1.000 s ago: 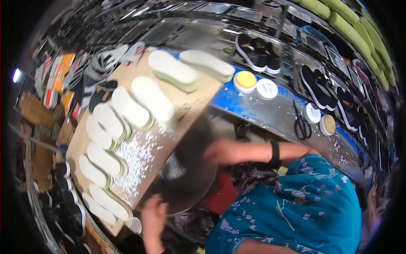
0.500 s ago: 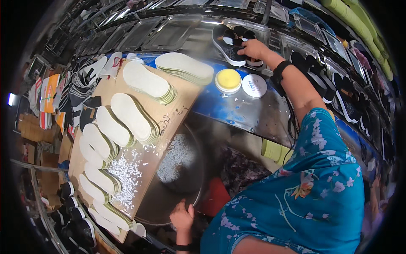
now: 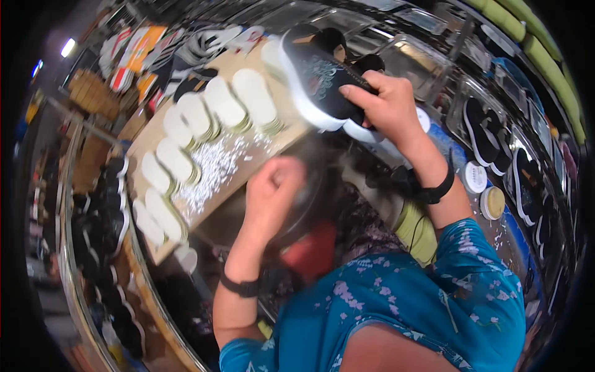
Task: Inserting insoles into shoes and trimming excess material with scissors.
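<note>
The wood board carries rows of pale insoles w/ white scraps between, so they stay sorted. Your right hand grips closed on the black shoe, lifted above the board's far end. Your left hand is curled, blurred; cannot tell its grip

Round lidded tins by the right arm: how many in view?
2, maybe more hidden. A white-lidded tin sits just right of the right wrist; a cream-lidded tin lies beside it, lower right. The right hand grips a black shoe.
</note>
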